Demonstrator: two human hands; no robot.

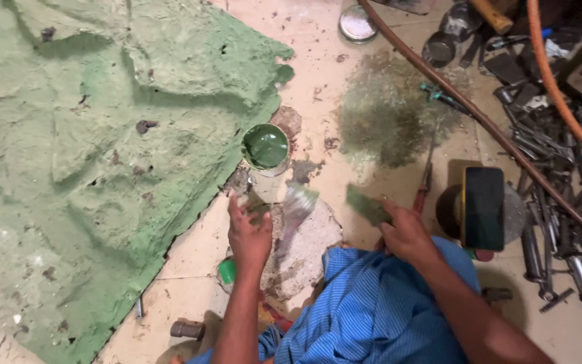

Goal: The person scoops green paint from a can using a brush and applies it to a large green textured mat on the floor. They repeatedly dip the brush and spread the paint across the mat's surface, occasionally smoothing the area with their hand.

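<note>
- Closest to the camera is blue striped cloth (372,317) over the person's lap, just below the paint can.
- The left hand (249,236) sits just under the paint can (265,152). Its fingers are closed on a paintbrush (298,205) that looks blurry. The brush tip is right beside the can.
- A small green lid (227,271) lies by the left wrist, below the can.
- The right hand (405,236) is to the right of the can. It grips a flat green piece (366,205), also blurry.
- The two hands are apart.
- The paint can stands open on the floor (318,81), full of green paint.
- A big bumpy green sheet (102,148) lies left of the can and touches it.
- A dark phone (483,207) lies far right of the can.
- Past the phone is a pile of metal tools (554,148).
- A round tin lid (357,24) lies far above the can.
</note>
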